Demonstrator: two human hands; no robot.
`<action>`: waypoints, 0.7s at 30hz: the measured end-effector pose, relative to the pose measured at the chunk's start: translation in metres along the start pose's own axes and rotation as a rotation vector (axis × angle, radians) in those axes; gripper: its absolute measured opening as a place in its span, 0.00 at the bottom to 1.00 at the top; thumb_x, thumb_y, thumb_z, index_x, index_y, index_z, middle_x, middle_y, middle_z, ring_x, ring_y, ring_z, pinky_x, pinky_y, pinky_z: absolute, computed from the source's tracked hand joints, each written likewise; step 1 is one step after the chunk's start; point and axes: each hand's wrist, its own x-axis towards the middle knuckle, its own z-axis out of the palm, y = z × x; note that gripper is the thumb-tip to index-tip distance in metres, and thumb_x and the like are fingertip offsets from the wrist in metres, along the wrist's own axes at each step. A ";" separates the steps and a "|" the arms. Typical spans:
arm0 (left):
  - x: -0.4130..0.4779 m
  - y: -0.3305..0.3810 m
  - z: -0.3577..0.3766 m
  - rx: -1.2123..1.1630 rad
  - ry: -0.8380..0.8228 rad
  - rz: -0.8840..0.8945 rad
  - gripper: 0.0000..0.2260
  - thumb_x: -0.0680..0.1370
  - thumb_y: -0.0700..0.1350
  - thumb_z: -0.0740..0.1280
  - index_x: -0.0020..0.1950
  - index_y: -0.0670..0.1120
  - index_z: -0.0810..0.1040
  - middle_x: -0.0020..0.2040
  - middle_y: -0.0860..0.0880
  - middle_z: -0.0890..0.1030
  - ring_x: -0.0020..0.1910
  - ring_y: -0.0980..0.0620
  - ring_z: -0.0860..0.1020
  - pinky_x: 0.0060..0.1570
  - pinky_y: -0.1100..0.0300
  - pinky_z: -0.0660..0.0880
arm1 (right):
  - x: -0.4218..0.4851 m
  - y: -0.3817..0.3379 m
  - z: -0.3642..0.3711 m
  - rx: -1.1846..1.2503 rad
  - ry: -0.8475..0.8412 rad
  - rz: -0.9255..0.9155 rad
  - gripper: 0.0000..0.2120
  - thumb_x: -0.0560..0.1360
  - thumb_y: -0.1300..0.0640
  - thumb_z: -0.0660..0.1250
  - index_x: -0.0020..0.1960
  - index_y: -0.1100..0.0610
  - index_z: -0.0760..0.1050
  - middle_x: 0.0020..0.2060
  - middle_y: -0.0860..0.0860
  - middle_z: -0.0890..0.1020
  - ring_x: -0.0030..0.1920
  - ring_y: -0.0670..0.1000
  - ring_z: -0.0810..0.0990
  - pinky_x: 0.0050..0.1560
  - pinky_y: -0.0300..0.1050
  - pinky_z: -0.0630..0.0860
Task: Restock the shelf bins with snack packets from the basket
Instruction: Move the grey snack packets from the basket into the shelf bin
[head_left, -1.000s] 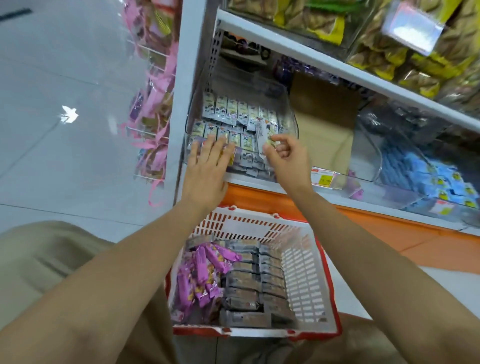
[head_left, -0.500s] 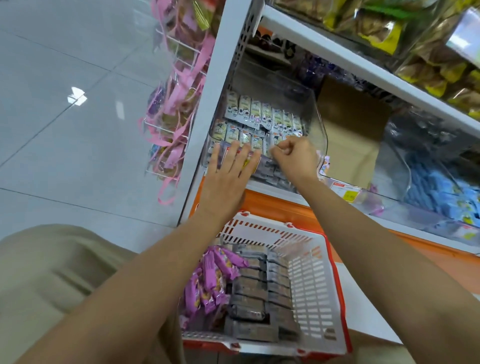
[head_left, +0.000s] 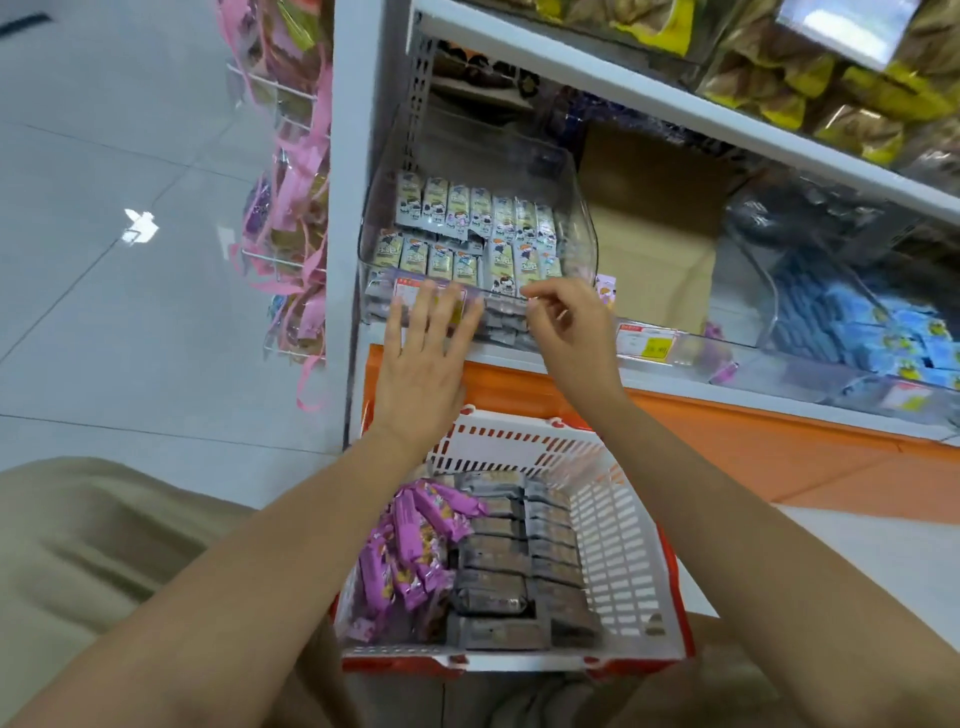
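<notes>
Fingers (head_left: 441, 312) of the left hand (head_left: 423, 364) lie straight and spread, flat against the front wall of the clear bin (head_left: 586, 244), covering part of its red and yellow label strip; nothing is held. The right hand (head_left: 569, 332) is just beside it at the same front lip, fingers loosely curled, with thumb and forefinger drawn close together at the rim; whether they pinch a packet cannot be told. The bin sits at the left end of the lower shelf, against the white upright. It contains pale packets (head_left: 467, 218) with cartoon print, standing in two rows, with darker packets visible through the front wall below them. Directly below both forearms is the basket (head_left: 621, 545), white latticed walls with a red rim, resting in front of the orange shelf base (head_left: 727, 431). It carries purple packets (head_left: 410, 540) heaped on its left side and grey-brown packets (head_left: 498, 571) stacked in neat columns beside them, with bare floor showing on its right. To the right of the bin stand a cardboard panel (head_left: 649, 228), a yellow price tag (head_left: 652, 347) and a second clear bin of blue packets (head_left: 857, 332). The upper shelf (head_left: 675, 111) bears yellow and brown snack bags (head_left: 779, 78). Pink-ribboned bags (head_left: 298, 208) hang on a wire rack at the shelf's left end.
</notes>
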 end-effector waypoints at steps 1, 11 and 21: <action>-0.004 0.007 0.002 0.002 -0.004 0.038 0.40 0.68 0.45 0.72 0.78 0.47 0.59 0.76 0.40 0.62 0.76 0.39 0.57 0.74 0.39 0.54 | -0.010 0.006 -0.003 0.027 -0.011 0.008 0.07 0.78 0.61 0.64 0.51 0.57 0.81 0.42 0.51 0.78 0.40 0.41 0.74 0.41 0.30 0.68; -0.031 0.046 0.046 0.122 -0.599 0.209 0.32 0.79 0.53 0.62 0.80 0.47 0.52 0.79 0.43 0.54 0.79 0.42 0.48 0.77 0.44 0.44 | -0.131 0.125 0.005 -0.089 -0.351 0.440 0.08 0.77 0.60 0.67 0.54 0.57 0.80 0.45 0.51 0.81 0.39 0.47 0.77 0.42 0.40 0.72; -0.050 0.052 0.116 0.167 -0.772 0.124 0.39 0.82 0.57 0.56 0.78 0.43 0.32 0.79 0.42 0.36 0.78 0.41 0.36 0.73 0.44 0.35 | -0.212 0.179 0.024 -0.028 -0.997 0.686 0.11 0.75 0.46 0.70 0.55 0.49 0.79 0.47 0.45 0.81 0.47 0.45 0.79 0.52 0.44 0.78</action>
